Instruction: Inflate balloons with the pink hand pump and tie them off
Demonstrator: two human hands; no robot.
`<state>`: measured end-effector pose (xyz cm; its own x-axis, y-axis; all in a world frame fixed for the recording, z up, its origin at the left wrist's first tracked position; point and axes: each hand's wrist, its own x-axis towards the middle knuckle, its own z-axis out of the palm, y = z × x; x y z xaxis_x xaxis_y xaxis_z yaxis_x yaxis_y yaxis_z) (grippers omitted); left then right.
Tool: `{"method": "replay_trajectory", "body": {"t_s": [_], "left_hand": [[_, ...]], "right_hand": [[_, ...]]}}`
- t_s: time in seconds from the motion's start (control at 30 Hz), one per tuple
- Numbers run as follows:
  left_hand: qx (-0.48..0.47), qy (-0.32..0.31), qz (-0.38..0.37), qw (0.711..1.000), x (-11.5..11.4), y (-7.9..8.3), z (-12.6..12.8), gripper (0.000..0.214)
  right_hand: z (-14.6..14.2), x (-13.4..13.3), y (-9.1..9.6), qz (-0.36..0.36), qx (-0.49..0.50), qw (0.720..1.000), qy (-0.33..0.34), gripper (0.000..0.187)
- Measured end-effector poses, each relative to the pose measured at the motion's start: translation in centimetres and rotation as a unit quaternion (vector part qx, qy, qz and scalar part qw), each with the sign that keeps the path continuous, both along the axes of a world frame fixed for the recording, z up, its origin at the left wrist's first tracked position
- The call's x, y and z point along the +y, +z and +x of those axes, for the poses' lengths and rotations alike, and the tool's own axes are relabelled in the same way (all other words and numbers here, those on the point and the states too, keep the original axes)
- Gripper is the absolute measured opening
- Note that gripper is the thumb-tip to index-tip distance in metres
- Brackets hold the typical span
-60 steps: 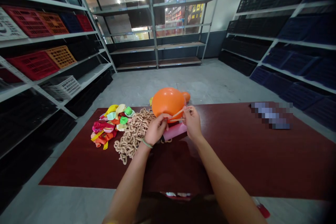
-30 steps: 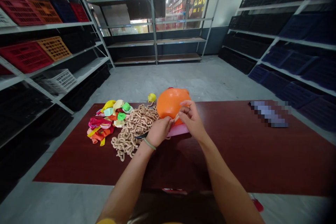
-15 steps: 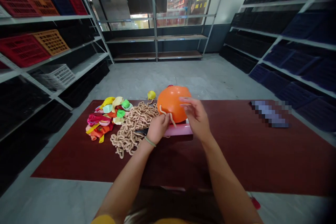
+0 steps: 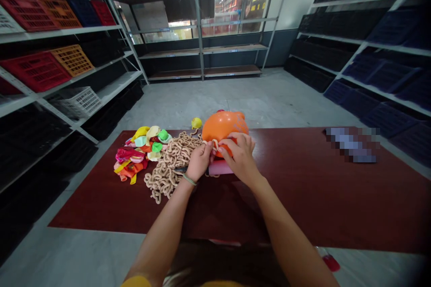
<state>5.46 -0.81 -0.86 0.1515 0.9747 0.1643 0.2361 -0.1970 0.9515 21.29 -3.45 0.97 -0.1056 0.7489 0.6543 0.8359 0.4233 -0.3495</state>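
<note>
Cord (image 4: 215, 143) pinched against an orange balloon (image 4: 218, 124)

The left hand (image 4: 199, 161) has its thumb and fingertips closed on a short pale cord. The right hand (image 4: 243, 157) reaches in from the other side, thumb and forefinger nearly together at the cord; whether they are shut on it I cannot tell. Its other fingers are loosely bent in front of the balloon, which sits just beyond both hands at the far side of the table (image 4: 303, 197).

The likeliest trouble is a slip: if the left pinch loosens, the cord could spring free. A fingernail pressed into the stretched skin could burst the balloon. The cord pile (image 4: 178, 150) lies just beside the left wrist, so a sleeveless forearm could drag strands along. The pink tube (image 4: 218, 168) below could roll if knocked.
</note>
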Motion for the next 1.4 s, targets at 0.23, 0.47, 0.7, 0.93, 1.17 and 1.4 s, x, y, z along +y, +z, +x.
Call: {"method": "replay_trajectory", "body": {"t_s": [0.23,0.47,0.7,0.93,1.17,1.4], "left_hand": [[0.002,-0.034,0.014,0.999,-0.4,0.1,0.3,0.048],[-0.081,-0.032,-0.068,0.994,0.2,-0.1,0.0,0.047],[-0.222,-0.071,-0.125,0.964,0.7,0.3,-0.4,0.041],[-0.163,-0.085,-0.06,0.981,0.6,0.2,-0.6,0.035],[-0.002,-0.123,0.04,0.992,-0.3,0.6,-0.4,0.032],[0.137,-0.134,0.108,0.976,-0.8,1.1,-0.4,0.02]], "right_hand": [[0.0,0.4,-0.4,-0.008,0.045,0.999,0.023,0.009],[0.3,0.8,-0.4,0.025,0.115,0.992,0.043,0.007],[0.3,0.6,-0.3,0.044,0.099,0.99,0.087,0.008],[0.9,0.7,0.0,0.033,0.108,0.989,0.094,0.01],[0.7,0.6,-0.4,-0.001,0.088,0.993,0.084,0.018],[1.0,0.8,-0.8,0.014,0.009,0.998,0.053,0.019]]}}
